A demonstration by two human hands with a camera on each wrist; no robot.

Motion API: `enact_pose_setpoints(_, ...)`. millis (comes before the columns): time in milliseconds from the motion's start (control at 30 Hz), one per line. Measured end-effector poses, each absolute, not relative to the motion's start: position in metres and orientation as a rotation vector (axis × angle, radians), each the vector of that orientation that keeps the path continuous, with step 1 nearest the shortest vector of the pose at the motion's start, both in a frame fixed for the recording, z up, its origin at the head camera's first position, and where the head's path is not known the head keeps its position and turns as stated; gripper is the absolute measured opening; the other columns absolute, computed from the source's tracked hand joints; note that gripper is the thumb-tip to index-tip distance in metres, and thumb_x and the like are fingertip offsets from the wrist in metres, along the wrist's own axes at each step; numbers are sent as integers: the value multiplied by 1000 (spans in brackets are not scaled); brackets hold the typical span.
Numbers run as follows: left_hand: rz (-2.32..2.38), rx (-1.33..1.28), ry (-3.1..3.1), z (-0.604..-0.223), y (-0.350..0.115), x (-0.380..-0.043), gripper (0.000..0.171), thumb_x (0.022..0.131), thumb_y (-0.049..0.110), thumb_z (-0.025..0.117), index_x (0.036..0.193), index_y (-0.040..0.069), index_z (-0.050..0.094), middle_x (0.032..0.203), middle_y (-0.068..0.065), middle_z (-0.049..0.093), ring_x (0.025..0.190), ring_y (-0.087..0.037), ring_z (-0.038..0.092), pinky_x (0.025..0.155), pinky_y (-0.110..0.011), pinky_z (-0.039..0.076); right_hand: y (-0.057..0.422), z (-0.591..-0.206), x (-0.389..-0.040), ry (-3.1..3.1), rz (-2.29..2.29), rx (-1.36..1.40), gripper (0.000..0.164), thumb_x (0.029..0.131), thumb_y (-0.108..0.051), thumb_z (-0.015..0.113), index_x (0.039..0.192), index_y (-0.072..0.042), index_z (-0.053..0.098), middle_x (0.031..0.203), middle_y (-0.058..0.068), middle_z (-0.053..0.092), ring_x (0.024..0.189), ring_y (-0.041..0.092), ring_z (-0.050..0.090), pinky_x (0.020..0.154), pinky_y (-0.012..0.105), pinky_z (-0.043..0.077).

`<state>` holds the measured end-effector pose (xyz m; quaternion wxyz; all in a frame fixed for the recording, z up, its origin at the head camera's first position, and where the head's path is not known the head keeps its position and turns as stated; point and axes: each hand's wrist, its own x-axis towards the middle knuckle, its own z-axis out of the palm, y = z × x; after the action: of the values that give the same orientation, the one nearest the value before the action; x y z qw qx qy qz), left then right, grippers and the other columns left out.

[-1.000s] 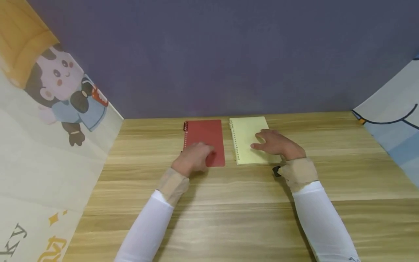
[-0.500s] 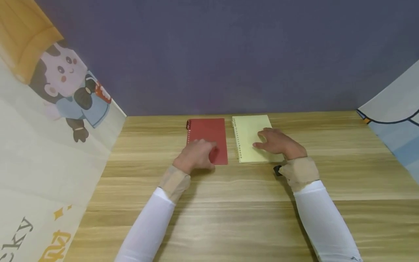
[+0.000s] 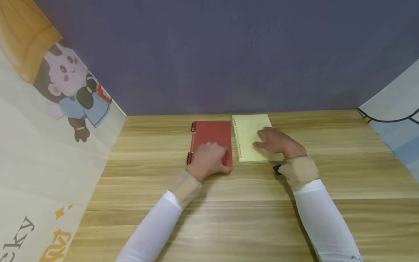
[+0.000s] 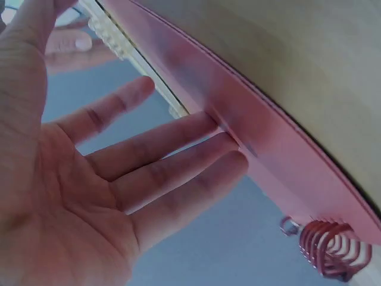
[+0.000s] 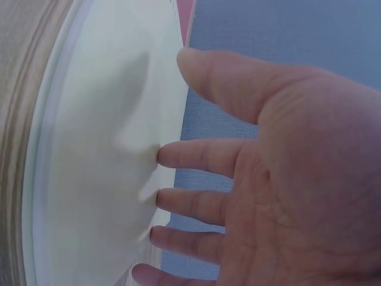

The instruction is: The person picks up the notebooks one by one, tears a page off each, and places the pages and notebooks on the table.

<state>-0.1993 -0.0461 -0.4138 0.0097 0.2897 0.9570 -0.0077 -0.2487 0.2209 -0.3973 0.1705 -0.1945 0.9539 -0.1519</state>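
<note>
**Light fingertip contact, both sides**

Position: the red notebook [image 3: 212, 131] lies flat on your wooden surface [image 3: 209, 218], toward the far side. The yellow notebook [image 3: 247, 133] lies just to its right, set slightly farther away. The strip between them is narrow; at the far end you cannot tell whether they touch. Each has its binding along the left edge, and the red rings [image 4: 330, 244] stick out.

Hands: your left hand [image 3: 207, 158] covers the near part of the red notebook. Its fingers [image 4: 178, 173] reach out nearly straight, slightly apart, tips on the cover, gripping nothing. Your right hand [image 3: 276, 140] rests over the right part of the yellow notebook, fingers spread and straight, several tips on the cover, thumb raised off it.

Technique: the work in hand looks like steadying and guiding by light touch. Press evenly through several fingertips, well inside the edge, so that the red notebook does not twist. Press straight down on the yellow one, just enough to hold it. Ease the pressure if a cover starts to buckle.

Risk: a hard push could ride the red edge onto the yellow binding. Judge alignment by the far edges, which your hands leave visible.
</note>
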Motion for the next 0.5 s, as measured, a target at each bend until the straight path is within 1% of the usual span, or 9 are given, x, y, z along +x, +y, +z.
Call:
enact_pose_setpoints(100, -86, 939, 2948, -413, -41, -196, 42, 71, 64, 57, 77, 23, 50, 70, 6, 48, 61, -14, 47, 52, -30, 38, 220, -397, -249, 2708, -427, -546, 70, 92, -50, 44, 139, 1, 32, 144, 28, 20, 132, 47, 12, 103, 52, 12)
enact_pose_setpoints(233, -102, 1005, 2904, -411, -36, -194, 27, 76, 46, 61, 71, 22, 50, 68, 6, 49, 60, -12, 47, 52, -26, 38, 219, -397, -249, 2711, -419, -545, 70, 92, -49, 44, 139, 1, 32, 144, 28, 21, 132, 46, 12, 103, 52, 12)
enact_pose_setpoints(333, -72, 1065, 2904, -410, -35, -194, 16, 75, 30, 63, 68, 21, 50, 66, 6, 49, 59, -11, 44, 52, -26, 38, 219, -398, -250, 2719, -398, -553, 70, 92, -48, 44, 139, 2, 32, 143, 27, 23, 133, 44, 12, 104, 51, 11)
enact_pose_setpoints(433, -24, 1117, 2897, -410, -35, -195, 12, 71, 19, 60, 65, 21, 50, 64, 6, 47, 59, -11, 39, 52, -25, 37, 219, -399, -250, 2728, -378, -562, 69, 92, -48, 44, 138, 3, 32, 142, 27, 26, 133, 43, 13, 104, 50, 11)
enact_pose_setpoints(500, 13, 1140, 2881, -410, -35, -196, 11, 69, 15, 57, 64, 22, 49, 63, 6, 46, 58, -10, 38, 52, -24, 36, 219, -399, -250, 2728, -375, -562, 70, 92, -48, 44, 138, 2, 32, 142, 27, 26, 133, 43, 13, 104, 50, 11)
